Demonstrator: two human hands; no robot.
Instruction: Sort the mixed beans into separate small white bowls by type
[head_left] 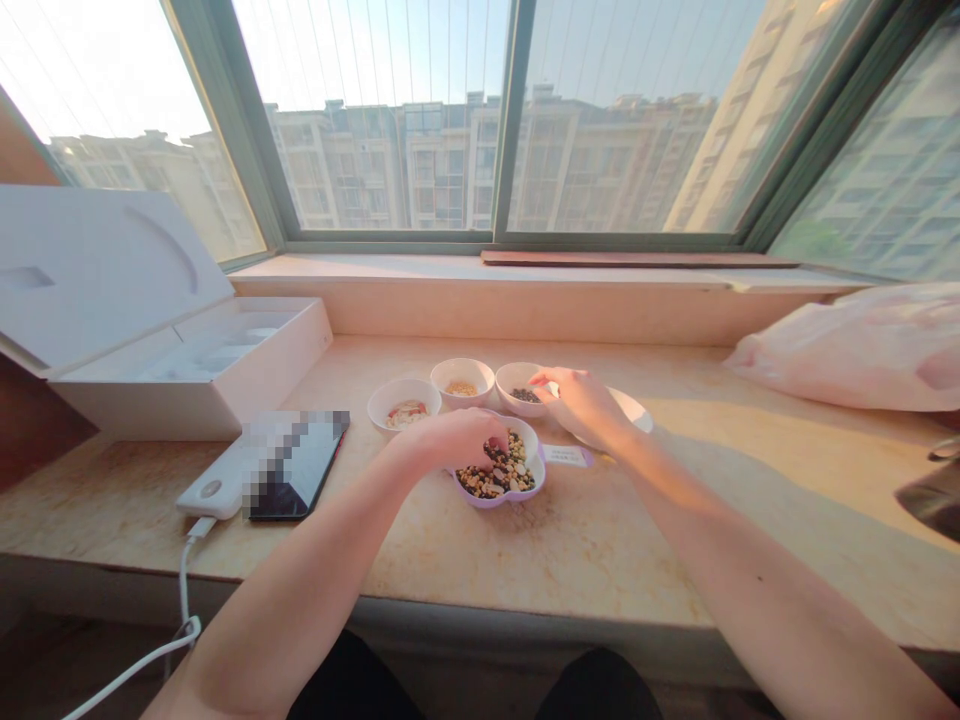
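Left grip [459,440] narrow, fingertips among mixed beans [499,476] in purple lobed dish [480,498], any held beans hidden. Right grip [579,405] half-closed at small white bowl [512,378], hold unclear. Risk: bumped dish, beans scattering across counter [420,540].

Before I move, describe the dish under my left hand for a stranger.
On the marble window ledge, find three small white bowls. Just in front, beneath the left hand, sits a lobed dish of mixed beans, the only purple-rimmed one.

marble windowsill [600,560], white bowls [463,368], open box [225,395]
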